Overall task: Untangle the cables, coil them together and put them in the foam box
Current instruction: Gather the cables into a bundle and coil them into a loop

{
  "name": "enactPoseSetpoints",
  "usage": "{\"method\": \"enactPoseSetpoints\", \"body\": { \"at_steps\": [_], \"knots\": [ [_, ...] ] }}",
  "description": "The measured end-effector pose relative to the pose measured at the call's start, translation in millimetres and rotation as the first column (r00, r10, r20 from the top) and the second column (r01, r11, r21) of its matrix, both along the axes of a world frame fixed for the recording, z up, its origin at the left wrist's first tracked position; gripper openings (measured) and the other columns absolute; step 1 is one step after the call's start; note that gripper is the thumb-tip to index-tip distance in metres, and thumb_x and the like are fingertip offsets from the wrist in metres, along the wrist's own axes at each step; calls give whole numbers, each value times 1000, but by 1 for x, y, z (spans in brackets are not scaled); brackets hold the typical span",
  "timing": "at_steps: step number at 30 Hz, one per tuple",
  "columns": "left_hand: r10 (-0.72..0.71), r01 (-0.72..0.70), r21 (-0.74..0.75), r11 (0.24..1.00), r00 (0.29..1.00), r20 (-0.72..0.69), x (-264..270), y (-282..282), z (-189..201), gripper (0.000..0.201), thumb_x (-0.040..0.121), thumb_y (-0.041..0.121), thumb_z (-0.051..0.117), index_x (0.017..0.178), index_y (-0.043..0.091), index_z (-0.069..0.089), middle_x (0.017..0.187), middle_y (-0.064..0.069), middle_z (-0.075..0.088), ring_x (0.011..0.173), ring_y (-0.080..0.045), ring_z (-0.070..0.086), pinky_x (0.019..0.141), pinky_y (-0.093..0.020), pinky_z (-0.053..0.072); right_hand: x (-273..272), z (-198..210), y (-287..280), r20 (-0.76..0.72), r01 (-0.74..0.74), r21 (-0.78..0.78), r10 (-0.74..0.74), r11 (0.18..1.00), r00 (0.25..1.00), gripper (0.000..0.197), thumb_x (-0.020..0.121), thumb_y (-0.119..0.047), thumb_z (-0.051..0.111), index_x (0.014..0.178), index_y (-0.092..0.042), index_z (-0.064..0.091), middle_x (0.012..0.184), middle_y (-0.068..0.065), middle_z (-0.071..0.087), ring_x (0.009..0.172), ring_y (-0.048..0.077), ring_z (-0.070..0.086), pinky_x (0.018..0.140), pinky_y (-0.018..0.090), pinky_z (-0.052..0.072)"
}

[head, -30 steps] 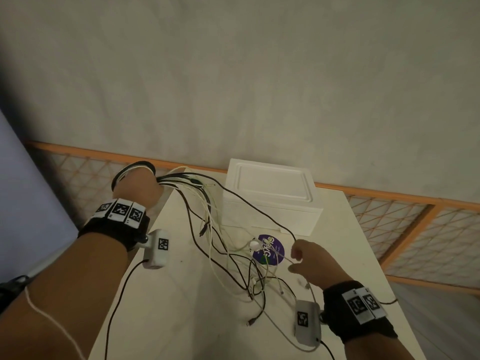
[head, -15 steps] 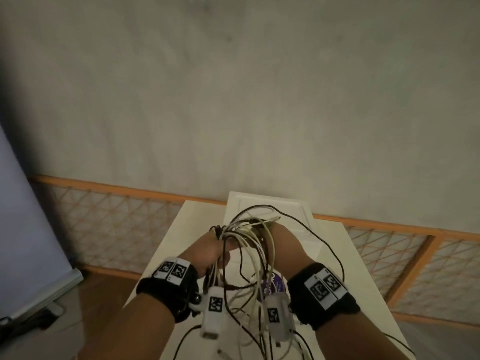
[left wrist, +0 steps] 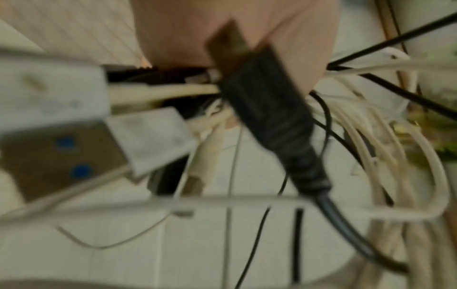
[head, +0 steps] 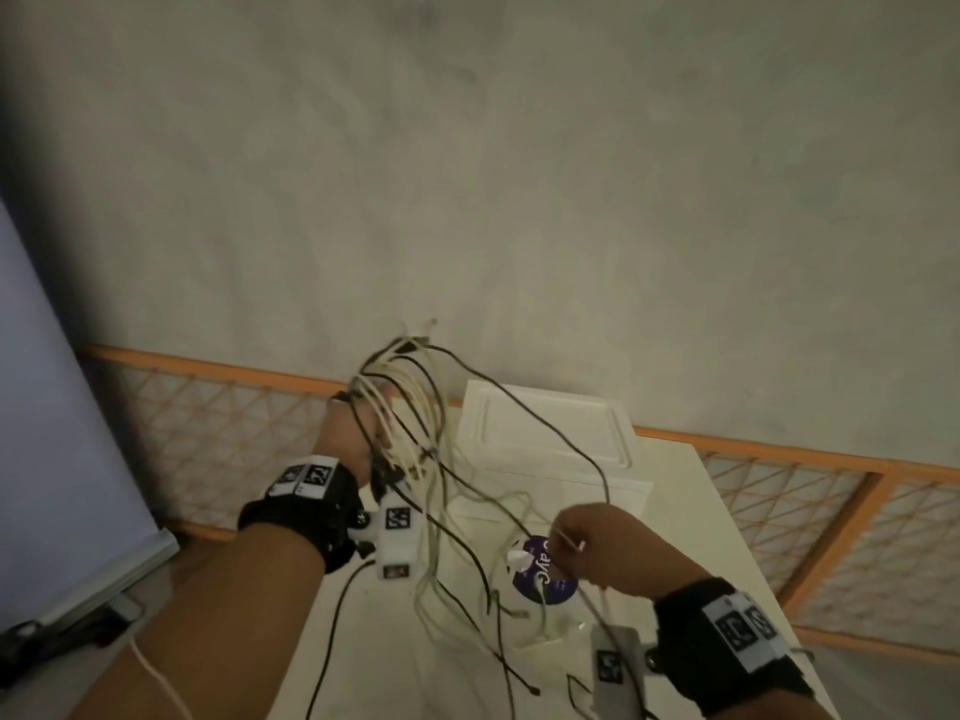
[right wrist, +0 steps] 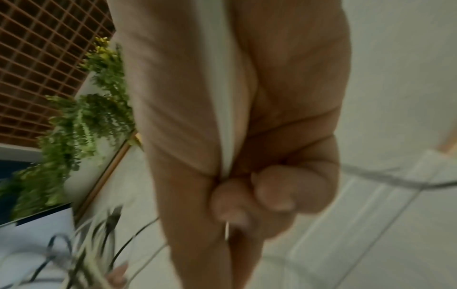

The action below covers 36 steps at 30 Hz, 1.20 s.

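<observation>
My left hand (head: 349, 440) is raised over the table's left side and grips a bundle of white and black cables (head: 400, 402) looped above it. Loose ends hang from the bundle down to the table. Up close, the left wrist view shows a black USB plug (left wrist: 267, 109) and white plugs (left wrist: 153, 140) bunched at the hand. Lower right, my right hand (head: 597, 548) pinches a thin white cable (head: 569, 540); its curled fingers (right wrist: 274, 193) clamp the strand. The white foam box (head: 550, 433) stands with its lid on at the table's far end.
A purple round sticker (head: 545, 574) lies on the white table (head: 374, 662) under the hanging cable ends. An orange lattice railing (head: 779, 491) runs behind and right of the table. A grey wall fills the back. Green plants (right wrist: 81, 121) hang in the right wrist view.
Half a second ago both hands met at the bundle. Now the left hand has lifted the bundle up and left, and the right hand has dropped down and right, pulling a white strand.
</observation>
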State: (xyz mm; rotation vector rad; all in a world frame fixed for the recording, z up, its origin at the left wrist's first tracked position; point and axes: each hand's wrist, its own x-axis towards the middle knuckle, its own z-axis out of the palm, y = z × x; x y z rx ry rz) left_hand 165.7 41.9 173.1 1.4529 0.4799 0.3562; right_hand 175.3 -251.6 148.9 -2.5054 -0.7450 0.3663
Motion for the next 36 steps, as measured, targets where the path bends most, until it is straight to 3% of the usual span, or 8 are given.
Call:
{"method": "enactPoseSetpoints", "body": {
  "at_steps": [2,11,15,20,24,30,33,36],
  "knots": [
    [165,-165,-37,986,986,0,5,25,-3,43,97,-3,42,69,29,32,81,-3,46,66,-9,44,62,-8,47,-5,-8,-19,-116,20,22,-18,1000,993,12,74,-21,74,71,-19,63,60,-8,58,47,4,50,49,21,42],
    [267,-227,480,848,963,-17,0,52,-1,22,86,7,55,67,3,45,62,-11,41,61,-29,43,58,-31,39,-7,-53,-92,-89,203,-516,-288,832,953,21,81,-37,67,69,-29,52,84,-8,62,77,10,63,65,17,47],
    [71,85,923,376,990,-120,-4,11,16,26,77,22,64,65,17,41,62,1,40,65,-31,52,59,-33,40,-8,-29,-49,242,330,-105,-298,938,923,29,79,-37,71,102,-32,56,102,-10,57,89,3,52,80,19,43],
    [20,250,956,-155,968,-250,0,-49,44,13,76,11,58,70,19,49,63,0,43,57,-21,46,58,-30,39,-29,42,54,692,-121,369,-186,921,697,71,72,-44,70,131,-15,43,135,5,47,127,15,40,109,30,31],
    [-90,180,963,-199,975,-201,-8,-74,43,30,92,12,44,116,8,61,110,-14,64,101,-32,61,79,-38,47,-20,52,93,613,-60,211,-84,976,785,111,65,-37,74,148,-26,3,152,6,26,142,21,20,117,48,16],
    [-197,123,961,-249,965,-175,-9,-57,51,20,68,8,58,71,20,42,64,4,38,58,-20,47,53,-30,36,3,22,86,479,109,179,-184,978,858,70,77,-13,61,141,-25,33,99,0,66,87,23,63,77,35,52],
    [-215,190,975,-112,954,-211,-7,-46,28,15,78,13,52,72,20,40,64,8,35,61,-17,43,57,-27,32,9,2,77,261,162,189,-208,969,943,12,88,-25,59,96,-17,57,78,-1,61,73,18,59,65,31,47],
    [-272,306,948,85,923,-273,-9,-49,4,27,85,26,55,68,23,34,67,5,40,62,-18,46,53,-26,31,8,-8,70,120,172,351,-227,920,967,11,88,-25,63,82,-17,57,70,-6,57,67,10,54,60,22,39]
  ]
}}
